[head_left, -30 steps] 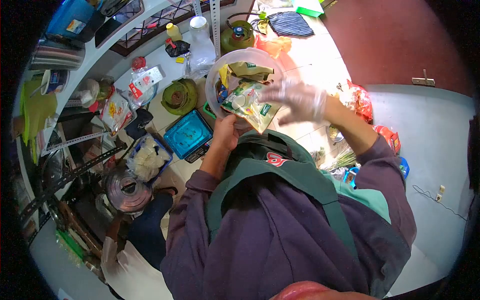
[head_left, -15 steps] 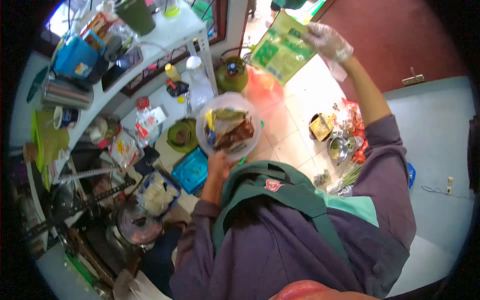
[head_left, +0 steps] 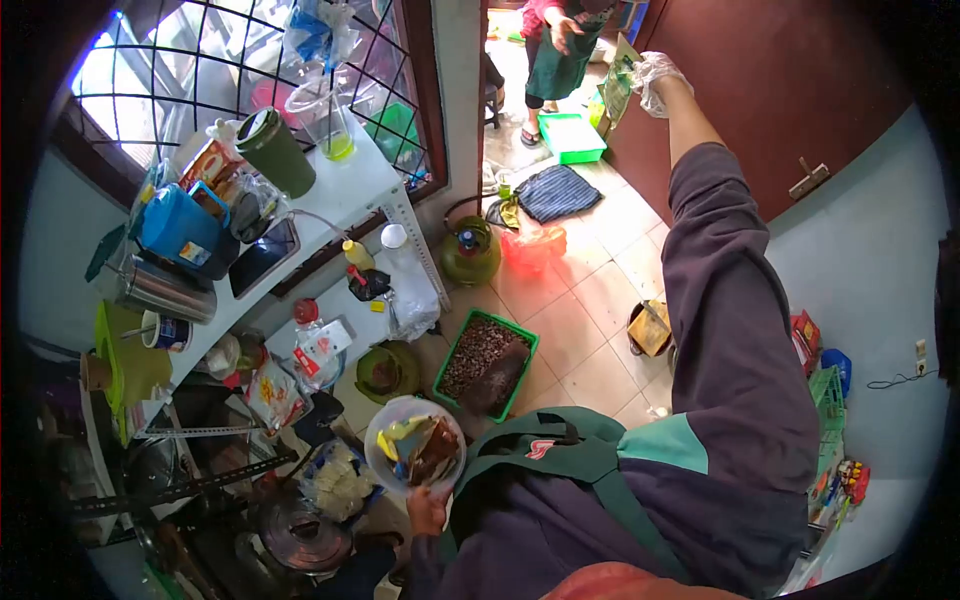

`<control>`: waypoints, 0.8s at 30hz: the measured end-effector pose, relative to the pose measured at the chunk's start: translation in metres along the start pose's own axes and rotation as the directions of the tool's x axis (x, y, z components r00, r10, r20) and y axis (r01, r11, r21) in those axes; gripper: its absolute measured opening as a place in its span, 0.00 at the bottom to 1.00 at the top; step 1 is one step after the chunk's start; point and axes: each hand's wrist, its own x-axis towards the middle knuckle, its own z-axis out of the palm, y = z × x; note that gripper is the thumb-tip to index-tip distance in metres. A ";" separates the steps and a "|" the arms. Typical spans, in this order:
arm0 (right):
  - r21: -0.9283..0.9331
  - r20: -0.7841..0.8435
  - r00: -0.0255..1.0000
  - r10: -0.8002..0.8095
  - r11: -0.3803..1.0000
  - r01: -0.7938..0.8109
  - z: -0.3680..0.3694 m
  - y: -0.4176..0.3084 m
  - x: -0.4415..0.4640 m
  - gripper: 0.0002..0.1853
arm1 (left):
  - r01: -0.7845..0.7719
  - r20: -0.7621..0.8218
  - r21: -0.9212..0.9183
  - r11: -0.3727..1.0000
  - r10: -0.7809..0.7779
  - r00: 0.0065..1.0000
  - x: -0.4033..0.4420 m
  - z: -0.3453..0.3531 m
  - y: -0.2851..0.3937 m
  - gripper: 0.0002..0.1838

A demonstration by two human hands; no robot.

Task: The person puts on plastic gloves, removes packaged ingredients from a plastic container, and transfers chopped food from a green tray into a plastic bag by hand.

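Altogether, two bare arms' worth of work is involving one tub and one packet. The left hand is gripping the clear tub at its rim, fingers closed narrowly on the edge, just beside the person's green apron. The right hand, wearing a clear plastic glove, is holding the green packet by one side, out near the doorway. Two green gas cylinders are standing by the shelf, one green basket is holding many brown pieces near the tub, and one other person is standing beyond the doorway, near one green box and one striped cloth.

Pale tiles are covering the floor; a brown door is standing at the right, and a white shelf is running below a barred window.

The upper edge is cutting off the other person's head. The glove is crumpling over the right fingertips, blurring their exact placing. Brown and yellow wrappers are overlapping inside the tub, so their number is staying unclear.
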 end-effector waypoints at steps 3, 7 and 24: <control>-0.114 -0.039 0.999 -0.019 0.993 0.014 0.004 -0.016 0.001 0.09 | 0.018 -0.087 -0.001 1.000 -0.018 0.996 -0.019 -0.012 0.005 0.24; -0.238 -0.140 0.986 -0.087 0.970 0.052 0.020 -0.026 0.009 0.14 | 0.012 -0.157 -0.016 1.000 -0.015 0.988 -0.044 -0.021 0.005 0.24; -0.303 0.010 0.997 -0.072 0.950 0.072 0.128 0.070 0.205 0.19 | -0.068 -0.221 -0.195 0.978 0.024 0.975 -0.139 0.074 0.049 0.33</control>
